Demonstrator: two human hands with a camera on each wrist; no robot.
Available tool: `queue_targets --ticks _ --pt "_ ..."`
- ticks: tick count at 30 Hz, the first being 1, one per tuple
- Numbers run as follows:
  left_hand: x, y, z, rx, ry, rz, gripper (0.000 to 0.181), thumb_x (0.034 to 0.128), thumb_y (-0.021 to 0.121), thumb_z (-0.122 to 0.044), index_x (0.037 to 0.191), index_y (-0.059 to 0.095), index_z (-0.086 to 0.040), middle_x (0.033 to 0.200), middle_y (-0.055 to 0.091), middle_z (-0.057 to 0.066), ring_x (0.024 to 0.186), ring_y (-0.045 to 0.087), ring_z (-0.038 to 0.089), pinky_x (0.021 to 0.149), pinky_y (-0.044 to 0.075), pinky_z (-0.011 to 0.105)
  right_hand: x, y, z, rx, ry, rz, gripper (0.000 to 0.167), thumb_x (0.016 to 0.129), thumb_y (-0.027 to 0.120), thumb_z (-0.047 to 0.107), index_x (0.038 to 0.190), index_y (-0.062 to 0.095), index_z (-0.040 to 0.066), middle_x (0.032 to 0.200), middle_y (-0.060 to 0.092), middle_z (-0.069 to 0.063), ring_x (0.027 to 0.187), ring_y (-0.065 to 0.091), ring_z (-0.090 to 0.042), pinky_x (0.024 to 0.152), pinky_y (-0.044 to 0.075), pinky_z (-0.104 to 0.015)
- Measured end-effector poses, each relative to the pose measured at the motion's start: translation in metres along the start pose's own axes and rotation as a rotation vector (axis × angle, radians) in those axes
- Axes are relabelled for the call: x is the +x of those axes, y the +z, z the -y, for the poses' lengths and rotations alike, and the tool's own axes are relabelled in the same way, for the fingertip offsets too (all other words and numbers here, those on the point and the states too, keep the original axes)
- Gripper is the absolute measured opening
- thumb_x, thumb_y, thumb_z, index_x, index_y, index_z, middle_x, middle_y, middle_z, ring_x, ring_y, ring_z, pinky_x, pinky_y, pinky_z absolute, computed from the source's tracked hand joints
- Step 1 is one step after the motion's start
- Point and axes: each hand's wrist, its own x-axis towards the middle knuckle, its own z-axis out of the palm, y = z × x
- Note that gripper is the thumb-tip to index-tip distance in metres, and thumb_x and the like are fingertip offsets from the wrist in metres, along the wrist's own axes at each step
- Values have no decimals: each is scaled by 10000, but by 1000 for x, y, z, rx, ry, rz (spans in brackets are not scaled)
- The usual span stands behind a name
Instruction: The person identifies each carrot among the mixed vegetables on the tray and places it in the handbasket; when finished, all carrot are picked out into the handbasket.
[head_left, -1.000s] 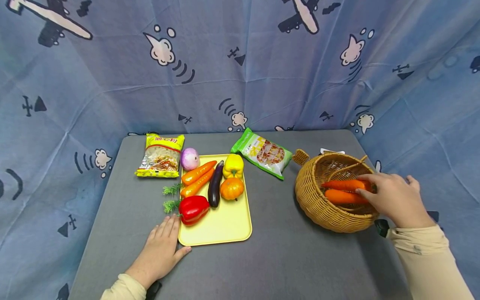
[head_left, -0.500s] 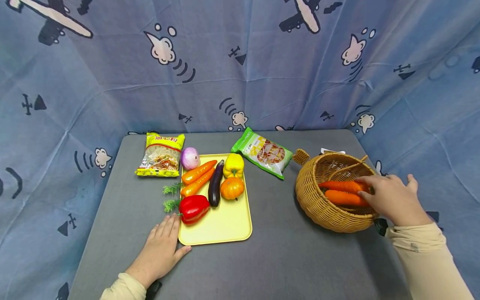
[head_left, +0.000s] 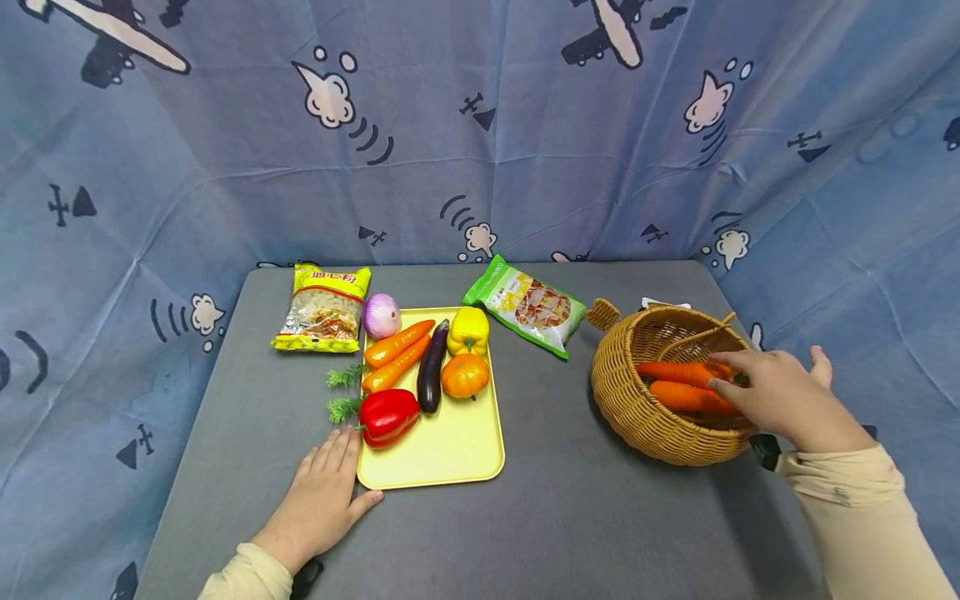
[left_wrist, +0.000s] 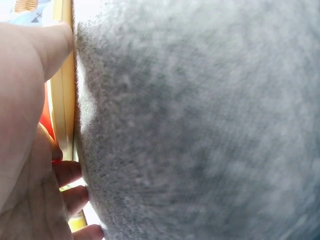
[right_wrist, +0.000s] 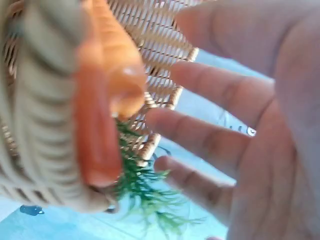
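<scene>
My right hand (head_left: 795, 400) is over the right rim of a wicker basket (head_left: 630, 417), fingers extended beside two carrots (head_left: 678, 372) lying in it. In the right wrist view the fingers are spread and apart from the carrots (right_wrist: 97, 125), near their green tops (right_wrist: 150, 185). Flat on the table, my left hand (head_left: 318, 500) touches the near left edge of a yellow tray (head_left: 457, 458). On that tray lie two carrots (head_left: 397, 346), an eggplant (head_left: 431, 375), a red bell pepper (head_left: 387, 418), a yellow bell pepper (head_left: 468, 332) and a small pumpkin (head_left: 465, 377).
A purple onion (head_left: 382, 317) sits at the tray's far left corner. Behind are a yellow noodle packet (head_left: 322, 308) and a green-and-white food packet (head_left: 528, 307). The basket's handle (head_left: 697, 333) lies across its opening. Patterned blue cloth (head_left: 480, 125) stands behind the grey table (head_left: 540, 500).
The upper carrot in the basket has shifted slightly left. My right fingers have moved a little off the carrots. The left hand and the tray have stayed in place.
</scene>
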Motion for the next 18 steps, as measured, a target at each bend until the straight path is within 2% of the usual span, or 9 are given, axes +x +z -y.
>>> queue_targets --ticks 5,9,18 --pt "1 -3 1 -4 6 10 959 1002 722 -515 1597 340 132 1634 363 326 1511 336 518 1175 302 697 -3 -6 9 39 -53 -127 454 1058 676 352 1420 662 79 1436 586 -323 1299 478 -560 1101 -25 -829" --pt "2 -7 2 -28 6 26 956 997 733 -506 1596 345 131 1638 361 320 1515 332 517 1164 312 707 -7 -13 23 60 -101 -235 399 1038 711 315 1367 697 90 1374 642 -281 1277 496 -526 1147 -9 -790" --pt "2 -11 2 -105 0 31 944 983 769 -466 1599 357 118 1646 356 312 1527 308 519 1161 304 718 -21 -33 68 51 -244 -487 450 893 850 180 1321 739 100 1268 725 -207 1180 593 -449 1210 62 -718"
